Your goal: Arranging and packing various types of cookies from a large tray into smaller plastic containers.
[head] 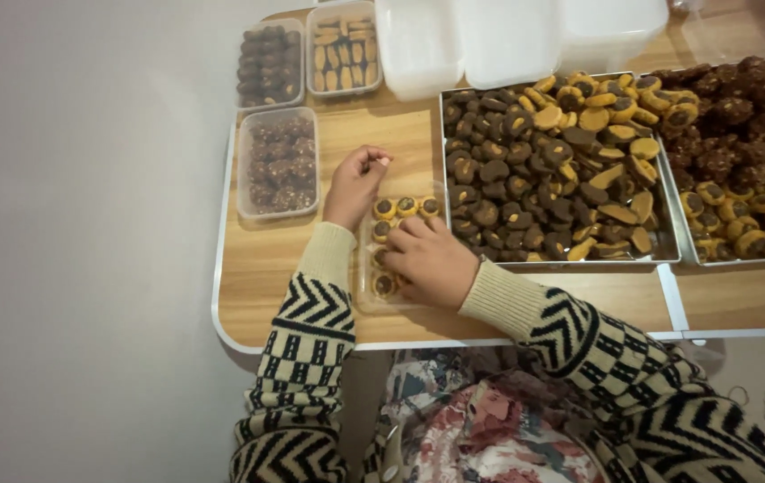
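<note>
My right hand (431,261) lies palm down over the small clear plastic box (366,268) on the wooden table (266,259), fingers curled onto the round cookies (406,207) packed inside; whether a cookie sits under the fingertips I cannot tell, since the hand hides that part of the box. My left hand (355,183), at about ten o'clock from the box, hovers loosely closed with fingertips pinched together, and if it holds anything it is too small to see. The cookies in the box are golden rings with dark centres, a row of them showing at its twelve o'clock edge. I judge them light, dry and crumbly, so they want a gentle pinch at the rim between thumb and two fingers, never pressure on the dark middle, which may smear. The box looks thin and flexible, best steadied by its wall. At two o'clock stands the metal tray (668,255) heaped with the same cookies, and at eleven o'clock a filled clear tub (248,165)
</note>
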